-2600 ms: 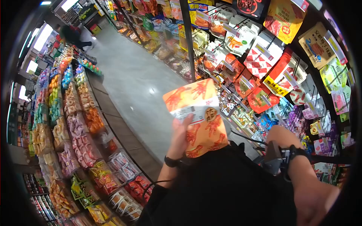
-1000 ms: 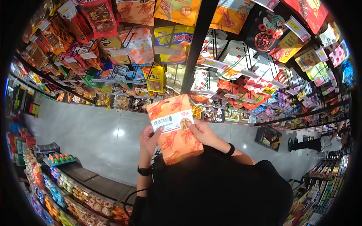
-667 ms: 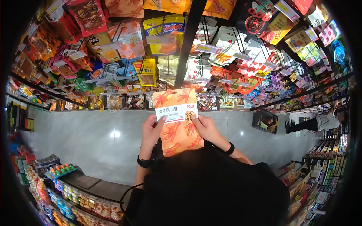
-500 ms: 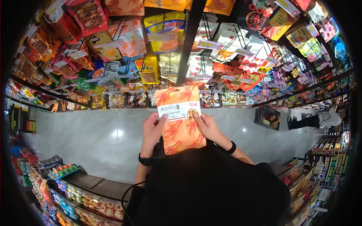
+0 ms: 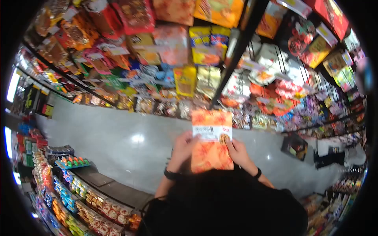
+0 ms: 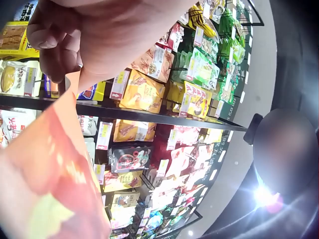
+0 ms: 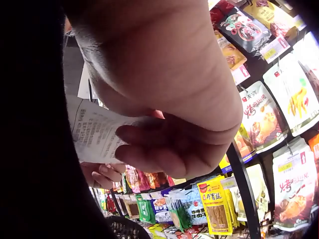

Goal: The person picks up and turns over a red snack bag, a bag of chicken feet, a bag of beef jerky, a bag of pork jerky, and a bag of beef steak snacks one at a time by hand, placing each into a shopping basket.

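And here we are in the middle of the frame: an orange packet (image 5: 212,157), its printed front turned up to the head camera, a white band (image 5: 202,133) across it. Two hands on it! The left hand (image 5: 183,147) grips the left edge, thumb over the front; the right hand (image 5: 239,152) pinches the right edge, thumb on the front, its curled fingers (image 7: 144,158) against the back in the right wrist view. Neither has let go.

So where's the danger? The grip is on the side edges only, and the packet looks smooth and bendy: should one thumb slacken, I'd expect it to swing or fold, and with both loose it could drop to the grey floor (image 5: 118,157). Above, crowded hanging packs (image 5: 185,80) and a black post (image 5: 238,53) fill the upper frame; a careless reach that way might snag a corner or knock a pack down. Over at right, a dark basket (image 5: 294,147) sits on the floor, a possible trip hazard for anyone stepping that way.
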A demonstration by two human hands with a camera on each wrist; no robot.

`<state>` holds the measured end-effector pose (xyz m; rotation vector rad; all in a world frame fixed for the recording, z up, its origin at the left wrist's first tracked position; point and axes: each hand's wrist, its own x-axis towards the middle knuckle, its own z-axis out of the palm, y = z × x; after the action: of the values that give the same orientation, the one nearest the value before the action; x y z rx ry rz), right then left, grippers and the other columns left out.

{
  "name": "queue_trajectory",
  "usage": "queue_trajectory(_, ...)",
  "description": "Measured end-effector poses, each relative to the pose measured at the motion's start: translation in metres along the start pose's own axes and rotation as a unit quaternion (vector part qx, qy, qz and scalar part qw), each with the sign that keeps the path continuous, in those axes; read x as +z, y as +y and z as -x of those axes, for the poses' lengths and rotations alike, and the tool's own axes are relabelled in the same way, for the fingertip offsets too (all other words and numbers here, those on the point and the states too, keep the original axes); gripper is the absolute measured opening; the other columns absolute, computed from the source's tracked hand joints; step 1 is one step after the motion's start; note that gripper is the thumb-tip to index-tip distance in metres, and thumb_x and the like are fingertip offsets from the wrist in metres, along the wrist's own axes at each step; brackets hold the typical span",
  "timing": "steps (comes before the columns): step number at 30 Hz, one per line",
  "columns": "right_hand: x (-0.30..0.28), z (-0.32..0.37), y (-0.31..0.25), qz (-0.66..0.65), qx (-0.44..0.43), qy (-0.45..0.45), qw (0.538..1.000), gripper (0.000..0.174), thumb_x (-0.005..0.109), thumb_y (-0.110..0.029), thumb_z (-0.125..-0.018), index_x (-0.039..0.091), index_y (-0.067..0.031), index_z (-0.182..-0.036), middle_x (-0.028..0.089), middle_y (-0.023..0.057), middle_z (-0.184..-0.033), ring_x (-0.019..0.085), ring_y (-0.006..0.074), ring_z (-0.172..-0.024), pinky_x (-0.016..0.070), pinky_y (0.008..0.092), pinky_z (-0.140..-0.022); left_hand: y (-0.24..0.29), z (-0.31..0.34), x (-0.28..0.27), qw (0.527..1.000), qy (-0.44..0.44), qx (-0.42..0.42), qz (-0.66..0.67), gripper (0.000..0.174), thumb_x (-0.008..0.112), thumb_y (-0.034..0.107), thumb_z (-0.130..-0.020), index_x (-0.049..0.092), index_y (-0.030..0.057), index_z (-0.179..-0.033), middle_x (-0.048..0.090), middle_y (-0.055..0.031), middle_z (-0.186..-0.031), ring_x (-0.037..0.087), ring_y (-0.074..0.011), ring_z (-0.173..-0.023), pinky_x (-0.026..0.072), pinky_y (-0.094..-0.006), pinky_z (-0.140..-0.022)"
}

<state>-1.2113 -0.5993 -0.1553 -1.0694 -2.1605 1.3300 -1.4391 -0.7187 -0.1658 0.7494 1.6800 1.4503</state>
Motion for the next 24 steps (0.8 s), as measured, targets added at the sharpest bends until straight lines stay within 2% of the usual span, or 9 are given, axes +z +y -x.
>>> queue_trajectory(1,-0.004,0.0,0.003,0.044,0.026,-0.025,0.998,0.035,0.054,-0.026,-0.107,0.066,0.003,-0.093,0.056,0.0099,-0.062,0.047,0.0071,-0.062,0.0438,0.0328,-0.054,0.001,0.001,-0.003,0.999,-0.008,-0.014,-0.036,0.022,0.072,0.021,-0.097,0.064,0.0016,-0.089,0.056,0.0053,-0.07,0.046,-0.0027,-0.066,0.0394,-0.0243,-0.057)
queue_trajectory(2,-0.007,-0.001,-0.012,0.032,0.046,-0.033,0.998,0.034,0.053,-0.026,-0.108,0.068,0.0035,-0.099,0.061,0.0074,-0.066,0.051,0.0056,-0.065,0.0462,0.0299,-0.057,0.0,0.003,-0.004,0.999,-0.002,0.0,-0.036,0.022,0.073,0.021,-0.097,0.064,0.0017,-0.089,0.055,0.005,-0.07,0.045,-0.0024,-0.066,0.0394,-0.0242,-0.057)
queue_trajectory(6,-0.001,-0.005,-0.004,-0.025,0.041,-0.029,0.998,0.034,0.051,-0.025,-0.109,0.066,0.0045,-0.099,0.065,-0.0014,-0.072,0.054,0.0029,-0.069,0.0473,0.0271,-0.059,0.002,0.001,0.002,1.0,0.011,0.027,-0.009,0.022,0.072,0.02,-0.097,0.062,0.0025,-0.087,0.055,0.0048,-0.069,0.045,-0.0014,-0.066,0.0392,-0.0236,-0.057)
queue_trajectory(10,-0.005,-0.006,-0.018,-0.029,0.043,-0.018,0.999,0.033,0.052,-0.024,-0.109,0.065,0.0035,-0.098,0.06,0.0001,-0.068,0.05,0.0034,-0.065,0.0443,0.0281,-0.056,0.021,0.003,0.003,1.0,0.005,-0.002,0.024,0.019,0.068,0.018,-0.099,0.062,0.0035,-0.089,0.057,0.0063,-0.072,0.046,-0.0008,-0.068,0.0392,-0.0225,-0.058)
queue_trajectory(12,-0.011,-0.008,-0.034,-0.019,0.027,-0.012,0.999,0.031,0.052,-0.023,-0.108,0.065,0.0028,-0.097,0.057,0.0014,-0.065,0.046,0.0044,-0.062,0.0419,0.0289,-0.054,0.016,-0.002,0.009,0.996,0.014,0.026,0.08,0.016,0.067,0.016,-0.1,0.063,0.0033,-0.091,0.059,0.0063,-0.076,0.046,-0.0009,-0.069,0.0396,-0.0216,-0.06)
queue_trajectory(15,-0.012,-0.023,-0.026,0.001,-0.054,0.028,0.998,0.03,0.054,-0.023,-0.107,0.063,0.0014,-0.093,0.049,0.0044,-0.061,0.041,0.0067,-0.058,0.0387,0.031,-0.051,0.02,-0.013,0.009,0.992,0.047,0.076,0.093,0.015,0.065,0.015,-0.102,0.064,0.0019,-0.095,0.06,0.0053,-0.081,0.047,-0.0009,-0.071,0.0403,-0.0209,-0.063)
queue_trajectory(17,-0.021,-0.042,-0.049,0.012,-0.078,0.031,0.996,0.036,0.053,-0.026,-0.107,0.057,-0.0004,-0.081,0.051,0.0102,-0.057,0.05,0.0136,-0.05,0.0413,0.034,-0.05,0.035,-0.024,0.001,0.99,0.056,0.104,0.076,0.015,0.065,0.015,-0.102,0.065,0.0007,-0.098,0.062,0.0038,-0.084,0.05,-0.0009,-0.074,0.042,-0.0209,-0.065)
queue_trajectory(22,-0.04,-0.1,-0.101,-0.025,-0.168,0.032,0.985,0.031,0.055,-0.025,-0.106,0.062,-0.0003,-0.087,0.053,0.0122,-0.057,0.053,0.0197,-0.048,0.0416,0.0353,-0.05,0.114,-0.064,-0.017,0.978,0.062,0.176,0.094,0.015,0.06,0.015,-0.104,0.062,-0.0004,-0.103,0.07,-0.0026,-0.096,0.061,-0.0032,-0.086,0.0501,-0.0228,-0.075)
queue_trajectory(24,-0.045,-0.123,-0.109,-0.021,-0.203,0.031,0.978,0.031,0.056,-0.025,-0.105,0.062,-0.0001,-0.088,0.052,0.0135,-0.057,0.052,0.0212,-0.048,0.0414,0.0356,-0.05,0.14,-0.074,-0.018,0.972,0.05,0.153,0.171,0.014,0.059,0.014,-0.105,0.061,0.0004,-0.104,0.071,-0.0051,-0.101,0.064,-0.0056,-0.089,0.0522,-0.0238,-0.078)
